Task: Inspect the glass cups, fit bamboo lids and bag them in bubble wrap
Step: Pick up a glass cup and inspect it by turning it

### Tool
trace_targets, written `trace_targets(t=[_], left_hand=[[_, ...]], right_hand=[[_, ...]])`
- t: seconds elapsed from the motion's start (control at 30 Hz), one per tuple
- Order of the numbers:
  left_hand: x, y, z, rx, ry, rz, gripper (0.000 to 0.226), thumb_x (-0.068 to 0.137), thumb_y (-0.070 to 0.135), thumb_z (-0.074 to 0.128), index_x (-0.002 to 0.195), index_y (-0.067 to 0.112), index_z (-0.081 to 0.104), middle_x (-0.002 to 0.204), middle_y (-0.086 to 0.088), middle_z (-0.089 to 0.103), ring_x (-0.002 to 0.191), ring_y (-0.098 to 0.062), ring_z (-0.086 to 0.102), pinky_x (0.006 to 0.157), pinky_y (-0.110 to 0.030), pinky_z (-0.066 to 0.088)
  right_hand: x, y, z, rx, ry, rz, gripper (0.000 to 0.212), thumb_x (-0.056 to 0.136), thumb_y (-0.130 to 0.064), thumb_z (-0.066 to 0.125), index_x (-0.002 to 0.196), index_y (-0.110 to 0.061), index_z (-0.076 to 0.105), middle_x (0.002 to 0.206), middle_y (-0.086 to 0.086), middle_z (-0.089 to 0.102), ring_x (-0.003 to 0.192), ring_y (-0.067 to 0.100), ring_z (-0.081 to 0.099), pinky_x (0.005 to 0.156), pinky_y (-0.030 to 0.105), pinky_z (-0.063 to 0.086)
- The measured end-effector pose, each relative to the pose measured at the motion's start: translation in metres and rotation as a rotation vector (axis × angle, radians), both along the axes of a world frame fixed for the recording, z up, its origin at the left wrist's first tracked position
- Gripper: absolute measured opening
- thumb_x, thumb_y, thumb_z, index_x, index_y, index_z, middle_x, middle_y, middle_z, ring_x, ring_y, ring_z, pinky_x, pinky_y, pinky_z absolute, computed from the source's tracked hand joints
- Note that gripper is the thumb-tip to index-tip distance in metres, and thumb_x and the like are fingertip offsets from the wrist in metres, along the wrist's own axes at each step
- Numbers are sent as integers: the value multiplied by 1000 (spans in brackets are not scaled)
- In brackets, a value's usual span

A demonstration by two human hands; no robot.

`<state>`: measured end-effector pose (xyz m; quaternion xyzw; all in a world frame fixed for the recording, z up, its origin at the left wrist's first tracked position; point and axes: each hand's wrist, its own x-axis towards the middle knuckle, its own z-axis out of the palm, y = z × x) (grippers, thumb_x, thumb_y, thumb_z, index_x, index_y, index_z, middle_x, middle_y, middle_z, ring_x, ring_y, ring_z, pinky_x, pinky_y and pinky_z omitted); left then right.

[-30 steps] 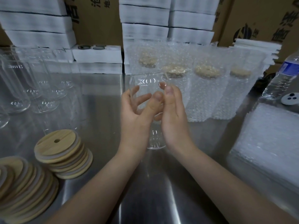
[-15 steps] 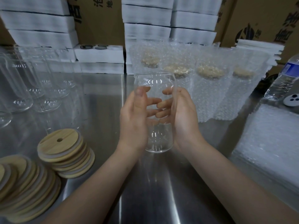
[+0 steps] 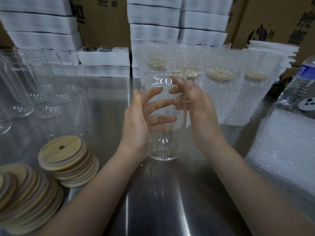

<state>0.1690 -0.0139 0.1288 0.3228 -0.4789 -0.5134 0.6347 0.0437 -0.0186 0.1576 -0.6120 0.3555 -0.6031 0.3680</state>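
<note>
The left hand [image 3: 136, 123] cupped the cup [image 3: 162, 150] from its left side, thumb up along the near wall and fingers spread loosely round the back, seen through the glass. The right hand [image 3: 201, 109] held the opposite side, fingers curled round near the rim. The cup stood upright mid-bench [image 3: 153, 201], without a lid; whether its base touched could not be told. Lids [image 3: 68, 157] were stacked to the left, wrapped cups [image 3: 221, 92] stood behind, and bags [image 3: 286, 150] lay to the right.

A plastic water bottle [image 3: 296, 82] stands far right on the steel table [image 3: 105, 116], with cardboard cartons [image 3: 272, 19] and white foam stacks [image 3: 40, 26] behind.
</note>
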Motion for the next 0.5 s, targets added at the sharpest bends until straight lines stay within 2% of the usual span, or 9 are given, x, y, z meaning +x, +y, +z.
trace_targets(t=[0.07, 0.13, 0.23, 0.33, 0.43, 0.5], left_hand=[[2, -1, 1, -4, -49, 49, 64, 100, 60, 21, 123, 19, 63, 101, -8, 76, 73, -27, 73, 58, -31, 55], [3, -2, 2, -18, -108, 107, 67, 90, 65, 27, 120, 19, 65, 95, -8, 76, 72, -27, 73, 58, -32, 55], [4, -1, 1, -72, -187, 159, 64, 82, 74, 36, 112, 28, 68, 91, -6, 75, 72, -27, 72, 61, -37, 54], [7, 1, 1, -181, -342, 224, 52, 77, 73, 43, 105, 37, 67, 90, 2, 73, 72, -17, 72, 62, -27, 53], [10, 2, 0, -253, -554, 277, 58, 72, 73, 51, 117, 37, 58, 91, 7, 71, 74, -11, 71, 69, -25, 55], [13, 3, 0, -263, -673, 307, 67, 66, 75, 56, 123, 40, 53, 97, 10, 69, 80, -8, 69, 77, -34, 57]], right_hand=[[-2, -2, 0, -7, 60, 55, 60, 70, -61, 54, 116, -23, 65, 106, -14, 64, 90, -11, 59, 80, 8, 45], [-3, -3, -1, 5, 63, 104, 52, 69, -58, 57, 109, -25, 64, 96, -19, 67, 88, -11, 61, 75, 8, 46], [-4, -7, -1, 62, 25, 130, 51, 64, -56, 62, 105, -26, 63, 99, -13, 69, 91, -3, 63, 75, 19, 47], [-6, -8, -1, 102, 8, 127, 57, 60, -54, 67, 109, -25, 62, 105, -7, 69, 94, 5, 65, 79, 28, 47], [-7, -6, 2, 134, 0, 141, 56, 62, -41, 75, 111, -18, 60, 91, -13, 71, 89, 2, 65, 80, 28, 51], [-9, -4, 5, 133, 2, 135, 48, 66, -30, 73, 110, -15, 59, 83, -14, 70, 82, 0, 65, 73, 22, 52]])
